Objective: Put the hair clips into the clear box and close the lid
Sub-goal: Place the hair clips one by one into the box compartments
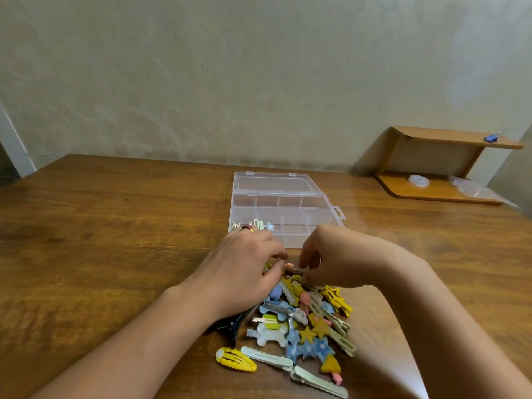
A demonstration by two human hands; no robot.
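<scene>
Picking clips from the pile, box open and mostly unfilled.

Both hands work at the far edge of the hair clips (pixel 302 326), which lie heaped just in front of the clear box (pixel 285 214). The left hand (pixel 244 266) and right hand (pixel 319 254) have fingers curled over the heap; whether either pinches a clip I cannot tell. A few clips sit in the box's near-left compartment, and the lid (pixel 273 182) lies flat behind it. The next move likely calls for lifting clips forward into a compartment.
</scene>
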